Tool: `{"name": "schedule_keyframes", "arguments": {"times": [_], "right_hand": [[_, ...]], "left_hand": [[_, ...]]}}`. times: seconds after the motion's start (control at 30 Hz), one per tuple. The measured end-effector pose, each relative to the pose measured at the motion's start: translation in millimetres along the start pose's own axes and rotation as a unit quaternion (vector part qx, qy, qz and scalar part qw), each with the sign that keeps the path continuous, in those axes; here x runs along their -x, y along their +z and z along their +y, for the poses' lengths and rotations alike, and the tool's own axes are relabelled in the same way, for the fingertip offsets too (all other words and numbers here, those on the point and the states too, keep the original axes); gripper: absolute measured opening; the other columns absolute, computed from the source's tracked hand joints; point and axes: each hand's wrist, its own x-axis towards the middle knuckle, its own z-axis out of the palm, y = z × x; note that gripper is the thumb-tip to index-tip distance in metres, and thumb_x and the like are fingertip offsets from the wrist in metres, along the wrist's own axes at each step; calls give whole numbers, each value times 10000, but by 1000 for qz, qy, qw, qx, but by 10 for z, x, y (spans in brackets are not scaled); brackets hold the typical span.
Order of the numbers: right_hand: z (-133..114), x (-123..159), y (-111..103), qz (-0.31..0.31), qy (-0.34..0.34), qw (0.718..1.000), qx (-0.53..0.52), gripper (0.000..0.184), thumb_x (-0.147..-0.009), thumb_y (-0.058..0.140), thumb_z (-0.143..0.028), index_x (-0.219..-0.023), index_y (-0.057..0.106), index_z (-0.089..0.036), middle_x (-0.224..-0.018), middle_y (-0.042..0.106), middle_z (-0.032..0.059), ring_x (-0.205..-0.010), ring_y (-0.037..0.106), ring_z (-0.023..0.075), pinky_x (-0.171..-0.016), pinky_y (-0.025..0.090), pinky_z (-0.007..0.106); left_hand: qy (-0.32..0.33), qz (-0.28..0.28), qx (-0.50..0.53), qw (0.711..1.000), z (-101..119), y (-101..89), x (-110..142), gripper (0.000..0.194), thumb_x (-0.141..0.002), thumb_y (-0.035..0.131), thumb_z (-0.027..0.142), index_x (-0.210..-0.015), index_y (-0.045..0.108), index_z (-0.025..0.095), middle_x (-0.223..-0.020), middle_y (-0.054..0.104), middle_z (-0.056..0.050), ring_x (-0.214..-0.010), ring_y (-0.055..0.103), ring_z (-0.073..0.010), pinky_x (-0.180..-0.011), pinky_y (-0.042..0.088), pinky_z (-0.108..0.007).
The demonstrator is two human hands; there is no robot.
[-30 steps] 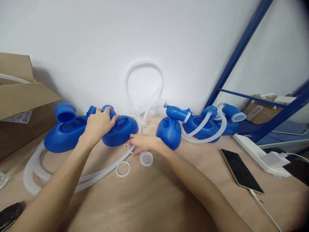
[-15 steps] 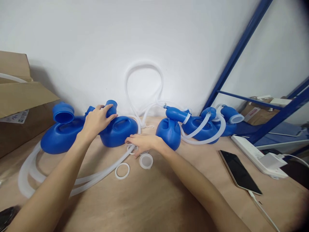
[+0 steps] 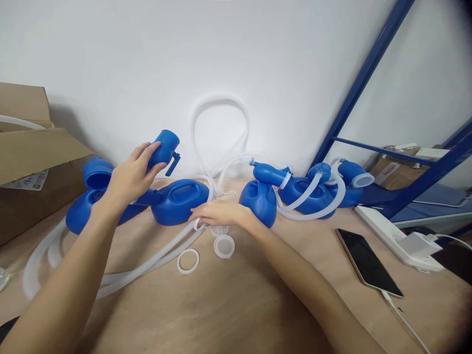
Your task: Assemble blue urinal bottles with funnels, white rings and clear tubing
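Above table (image 3: 221,295) | left hand (image 3: 131,174) raised, curled round spout (image 3: 166,142) | right hand (image 3: 218,213) flattish, grip on tubing (image 3: 147,266) unclear

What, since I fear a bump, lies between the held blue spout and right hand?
In the head view, a blue bottle shows between the blue spout and right hand.

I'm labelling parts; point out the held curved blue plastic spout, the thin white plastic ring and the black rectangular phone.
Held curved blue plastic spout (image 3: 164,149): head view, its body.
Thin white plastic ring (image 3: 178,262): head view, its left band.
Black rectangular phone (image 3: 368,263): head view, mid-screen.
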Motion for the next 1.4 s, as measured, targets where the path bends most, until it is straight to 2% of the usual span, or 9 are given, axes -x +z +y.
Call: {"name": "schedule_keyframes", "arguments": {"times": [0.1,0.2,0.33,0.43,0.6,0.77,0.97,1.17,1.4], "right_hand": [[-33,28,-124,23,-16,996,-88,288,-1064,536,-271,-1278,728,-256,-1436,687,43,-1401,588,219,-1178,439,369],[-51,108,-336,123,21,979,-162,335,-1064,528,-347,-1328,707,-245,-1340,736,50,-1253,680,231,-1109,509,394],[-63,238,-590,309,81,893,-317,388,-1035,526,-341,-1393,643,-249,-1266,737,74,-1092,723,216,-920,618,393],[-147,244,-643,398,79,817,-408,368,-972,533,-282,-1307,684,-251,-1328,714,66,-1157,707,233,-991,599,436],[-350,78,-539,452,51,740,-496,490,-899,426,-261,-1323,663,-201,-1388,693,64,-1286,646,280,-1087,552,477],[-459,36,-509,477,-9,677,-560,612,-951,381,-499,-1392,613,-144,-1317,725,114,-1302,632,331,-1131,505,536],[-612,126,-558,453,-21,736,-503,780,-926,316,-809,-1254,709,-221,-1219,758,105,-1246,647,335,-1130,494,536],[-745,281,-633,451,-66,850,-266,638,-967,419,-766,-1211,707,-252,-1347,681,72,-1315,595,266,-1195,420,464],[-652,219,-634,507,-31,834,-214,396,-969,567,-607,-1048,679,-236,-1131,709,55,-1129,649,231,-1090,490,428]], "left_hand": [[48,10,54,997,40,-197,13,698,-974,476,597,-1533,512,179,-1537,576,-104,-1342,572,-350,-1137,460,-481],[27,-41,103,994,77,-409,66,716,-854,595,690,-1395,665,226,-1300,737,-41,-1076,682,-305,-1020,541,-446],[12,-105,192,976,141,-550,133,747,-733,693,751,-1277,745,243,-1147,781,-28,-898,701,-267,-834,604,-376],[22,-128,228,965,277,-497,156,752,-738,696,749,-1292,736,243,-1211,764,-50,-892,714,-275,-727,614,-343],[67,-121,273,952,565,-273,189,675,-828,683,640,-1369,681,236,-1267,746,-77,-729,714,-214,-704,616,-345],[153,-69,261,951,680,-184,221,584,-842,657,604,-1332,707,291,-1320,738,-57,-1159,702,-335,-920,611,-391],[237,16,214,948,819,-241,314,470,-933,598,523,-1305,718,261,-1183,786,-66,-1049,743,-278,-895,604,-362],[269,121,143,945,825,-79,351,397,-899,699,484,-1216,764,254,-1081,804,-67,-861,770,-241,-760,626,-331],[269,148,196,931,769,-141,321,325,-891,742,436,-1189,776,312,-1111,815,-25,-907,784,-248,-800,650,-357]]}}
